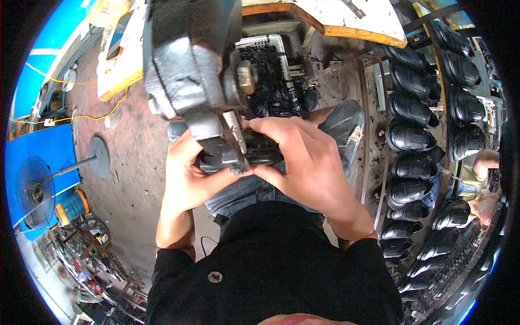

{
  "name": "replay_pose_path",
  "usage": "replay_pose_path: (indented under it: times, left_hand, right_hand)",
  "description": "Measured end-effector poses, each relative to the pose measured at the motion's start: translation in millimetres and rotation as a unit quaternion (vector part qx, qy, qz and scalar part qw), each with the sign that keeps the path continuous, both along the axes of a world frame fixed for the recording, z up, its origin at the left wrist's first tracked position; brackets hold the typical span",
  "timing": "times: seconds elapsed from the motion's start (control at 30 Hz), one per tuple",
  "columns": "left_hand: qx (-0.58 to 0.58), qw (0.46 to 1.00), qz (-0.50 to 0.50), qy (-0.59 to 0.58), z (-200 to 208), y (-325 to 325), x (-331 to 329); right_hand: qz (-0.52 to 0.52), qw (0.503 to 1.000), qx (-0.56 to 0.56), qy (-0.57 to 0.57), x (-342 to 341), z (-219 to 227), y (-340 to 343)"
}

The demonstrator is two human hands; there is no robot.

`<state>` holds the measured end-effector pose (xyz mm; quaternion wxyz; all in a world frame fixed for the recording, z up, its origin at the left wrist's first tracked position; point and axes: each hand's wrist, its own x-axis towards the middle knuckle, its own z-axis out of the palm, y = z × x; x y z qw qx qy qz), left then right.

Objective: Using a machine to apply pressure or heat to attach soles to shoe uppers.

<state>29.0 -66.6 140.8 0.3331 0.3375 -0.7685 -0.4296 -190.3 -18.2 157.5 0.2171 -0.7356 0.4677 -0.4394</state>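
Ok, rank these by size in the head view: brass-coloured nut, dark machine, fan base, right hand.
1. Dark machine, likely enlarged by nearness
2. Right hand
3. Fan base
4. Brass-coloured nut

Standing fan [64, 171], yellow cord [97, 117], blue panel [58, 142]

Both hands on one glossy black piece [265, 157], right under the head of a dark machine [189, 81]. Left hand [187, 176] grips its left end, right hand [309, 157] its right; thumbs on near edge, point toward each other. Machine hides part of the piece, can't tell its full shape. Beyond: white crate [284, 49] of black scraps, wood-edged white tabletop [374, 24]. Right: rows of black shoes [409, 135], another person [476, 189] past them. Left: standing fan [37, 192], yellow cord [108, 115].
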Motion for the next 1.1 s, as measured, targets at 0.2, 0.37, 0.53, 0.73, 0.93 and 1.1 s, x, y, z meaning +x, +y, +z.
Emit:
replay_pose_path:
  times: [0.2,0.37,0.53,0.73,0.93,1.1]
  left_hand:
    - [0.227,0.956,0.028,0.182,-10.9,11.6,-7.5]
    - [0.080,0.993,-0.073,0.051,-3.1,-2.4,-19.0]
    - [0.116,0.980,-0.025,0.157,-16.1,3.6,-22.6]
    - [0.112,0.974,-0.053,0.189,-30.8,1.3,-16.9]
    - [0.161,0.958,-0.030,0.235,-39.1,8.9,-17.1]
    - [0.253,0.939,0.019,0.234,-41.1,19.8,-15.2]
  right_hand:
    - [0.010,0.994,0.045,-0.095,-20.5,-70.2,10.3]
    - [0.044,0.908,0.255,-0.330,-11.9,-181.6,33.0]
    - [0.073,0.802,0.389,-0.447,10.7,-195.7,13.8]
    - [0.074,0.894,0.290,-0.334,-27.1,-206.5,18.6]
    - [0.020,0.947,0.253,-0.198,-102.0,-164.8,29.7]
    - [-0.055,0.947,0.273,-0.162,-148.0,-113.9,36.1]
